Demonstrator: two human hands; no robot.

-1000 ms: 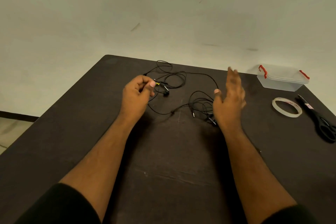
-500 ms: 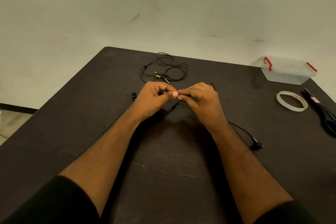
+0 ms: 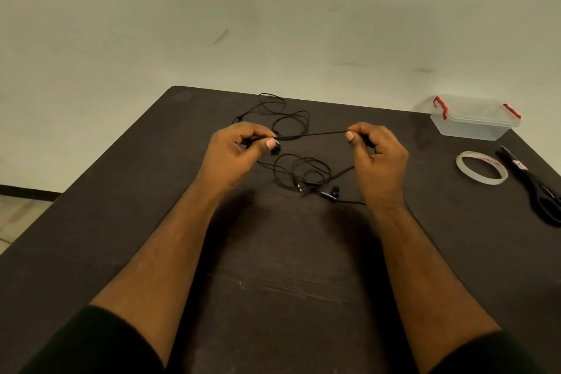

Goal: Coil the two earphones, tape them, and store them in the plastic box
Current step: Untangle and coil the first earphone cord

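A black earphone cable runs taut between my two hands above the dark table. My left hand pinches one end of this stretch and my right hand pinches the other. The rest of that earphone lies in a loose tangle on the table between my hands, with an earbud near my right wrist. A second black earphone lies in loose loops further back. The clear plastic box with red latches stands shut at the far right corner.
A roll of clear tape lies flat to the right of my right hand. Black scissors lie beside it near the table's right edge. The dark table ends at a pale wall behind.
My hands, which met at the table's middle half a second ago, have moved apart and drawn a length of cable straight between them. The earbud now lies near my right wrist.
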